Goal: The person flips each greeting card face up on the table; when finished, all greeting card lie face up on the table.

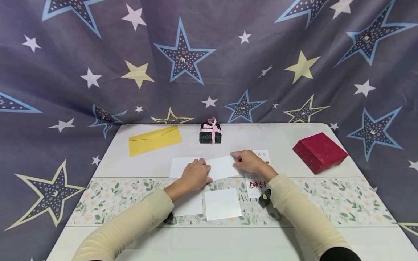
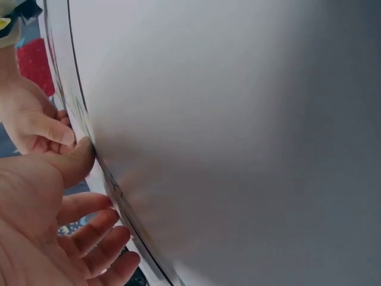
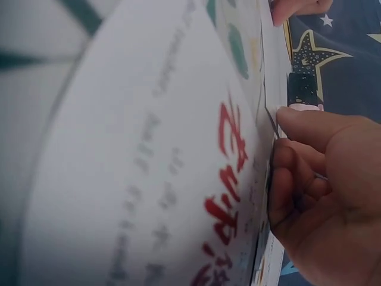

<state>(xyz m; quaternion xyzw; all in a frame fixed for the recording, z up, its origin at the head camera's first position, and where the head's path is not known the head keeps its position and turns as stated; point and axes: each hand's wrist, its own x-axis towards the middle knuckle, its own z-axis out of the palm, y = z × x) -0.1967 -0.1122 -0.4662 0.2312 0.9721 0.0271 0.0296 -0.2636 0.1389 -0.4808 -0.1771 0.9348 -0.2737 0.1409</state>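
A white paper sheet lies on the table between both hands. My left hand rests on its left edge with relaxed fingers; in the left wrist view the left hand has its thumb against the sheet. My right hand pinches the sheet's far right corner, and the right wrist view shows the right hand with curled fingers at a paper edge. Under the right wrist lies a card with red characters, filling the close-up.
Another white sheet lies under the left hand and a white square nearer me on the floral runner. A yellow envelope, a black gift box with pink ribbon and a red box stand further back.
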